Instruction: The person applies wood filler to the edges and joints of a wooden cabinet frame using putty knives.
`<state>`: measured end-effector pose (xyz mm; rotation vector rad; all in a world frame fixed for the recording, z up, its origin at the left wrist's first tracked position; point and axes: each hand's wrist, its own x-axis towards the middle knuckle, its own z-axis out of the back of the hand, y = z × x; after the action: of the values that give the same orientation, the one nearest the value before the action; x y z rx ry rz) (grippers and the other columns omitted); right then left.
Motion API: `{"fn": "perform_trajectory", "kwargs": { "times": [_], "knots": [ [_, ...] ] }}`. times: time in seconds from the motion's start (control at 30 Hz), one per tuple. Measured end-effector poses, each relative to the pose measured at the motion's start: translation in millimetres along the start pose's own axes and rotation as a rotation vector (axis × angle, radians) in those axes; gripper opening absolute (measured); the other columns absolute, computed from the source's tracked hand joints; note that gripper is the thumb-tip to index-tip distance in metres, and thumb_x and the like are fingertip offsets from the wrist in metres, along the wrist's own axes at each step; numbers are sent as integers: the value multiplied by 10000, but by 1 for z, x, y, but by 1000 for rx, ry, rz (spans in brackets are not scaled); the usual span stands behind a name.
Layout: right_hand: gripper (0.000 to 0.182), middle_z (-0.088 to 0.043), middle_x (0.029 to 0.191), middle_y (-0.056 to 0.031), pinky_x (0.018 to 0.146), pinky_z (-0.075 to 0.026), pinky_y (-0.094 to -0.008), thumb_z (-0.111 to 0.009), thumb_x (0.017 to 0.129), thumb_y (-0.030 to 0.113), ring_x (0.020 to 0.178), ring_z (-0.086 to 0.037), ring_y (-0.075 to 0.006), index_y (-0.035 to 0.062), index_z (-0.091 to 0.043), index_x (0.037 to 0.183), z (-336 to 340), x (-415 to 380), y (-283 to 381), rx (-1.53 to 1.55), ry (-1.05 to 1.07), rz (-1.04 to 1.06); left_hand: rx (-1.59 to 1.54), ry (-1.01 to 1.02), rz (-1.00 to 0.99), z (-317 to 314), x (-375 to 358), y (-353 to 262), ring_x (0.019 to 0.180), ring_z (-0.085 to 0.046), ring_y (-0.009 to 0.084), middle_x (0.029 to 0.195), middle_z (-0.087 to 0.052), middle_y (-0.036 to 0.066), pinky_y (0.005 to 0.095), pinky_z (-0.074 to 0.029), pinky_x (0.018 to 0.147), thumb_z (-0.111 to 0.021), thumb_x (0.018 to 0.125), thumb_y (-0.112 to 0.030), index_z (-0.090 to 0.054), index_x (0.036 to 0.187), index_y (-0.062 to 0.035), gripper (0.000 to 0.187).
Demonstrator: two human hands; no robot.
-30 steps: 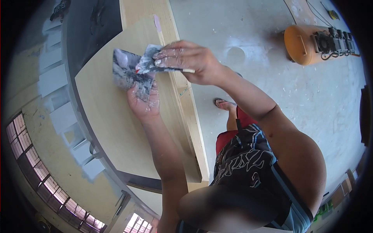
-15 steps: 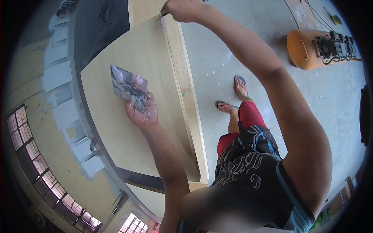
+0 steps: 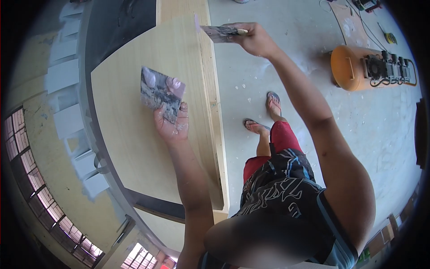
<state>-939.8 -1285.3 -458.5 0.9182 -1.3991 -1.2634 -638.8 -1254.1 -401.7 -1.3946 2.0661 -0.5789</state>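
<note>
My left hand, smeared with putty, grips a small flat plate from below. Two pinkish lumps of putty sit on the plate's stained grey face, over the pale wood panel. My right hand is closed around a putty knife with a wide, stained blade. The blade tip is right at the panel's long edge, close to a strip of pinkish putty.
A dark panel adjoins the wood one. On the grey floor stands an orange air compressor, with cables and a board beyond it. White sheets line the left side, near a wall with grilled windows.
My right hand has moved outward from the panel's far edge, over the floor, and the knife blade now shows. My left hand and the plate have shifted slightly right.
</note>
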Motion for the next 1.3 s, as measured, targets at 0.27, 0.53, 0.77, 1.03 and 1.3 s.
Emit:
{"fn": "perform_trajectory", "kwargs": {
  "times": [0.27,0.53,0.77,1.03,1.3],
  "knots": [
    [282,-672,854,-96,708,-476,-278,-589,801,121,722,-581,-138,56,-638,1071,-19,40,-34,-150,-215,-328,-5,65,80,1,11,10,925,-567,171,1094,-595,35,389,-452,717,-514,791,-147,-528,1132,-98,345],
    [349,-644,862,-176,725,-503,-343,-534,724,129,749,-626,-324,200,-666,1039,-55,63,-63,-90,-318,-275,34,-7,34,14,5,8,887,-575,186,1071,-604,47,384,-452,713,-513,789,-144,-535,1120,-87,336],
    [278,-667,846,-124,697,-493,-312,-562,814,125,692,-607,-207,160,-657,1073,-69,51,-59,-179,-278,-276,27,-86,-2,32,6,7,846,-570,198,1048,-603,60,384,-444,718,-524,782,-148,-534,1093,-75,320],
    [299,-646,886,-175,735,-503,-354,-564,798,96,785,-621,-316,177,-651,1073,-65,3,-63,-229,-227,-51,-2,-15,25,36,9,7,839,-562,200,1058,-597,63,384,-440,726,-525,775,-153,-521,1115,-68,350],
    [211,-676,903,-46,749,-457,-236,-595,819,43,788,-557,-97,42,-663,1019,-33,-5,-27,115,-198,-295,-17,-32,54,36,5,4,845,-570,202,1057,-599,65,388,-439,719,-520,777,-156,-523,1117,-71,350]
  ]
}}
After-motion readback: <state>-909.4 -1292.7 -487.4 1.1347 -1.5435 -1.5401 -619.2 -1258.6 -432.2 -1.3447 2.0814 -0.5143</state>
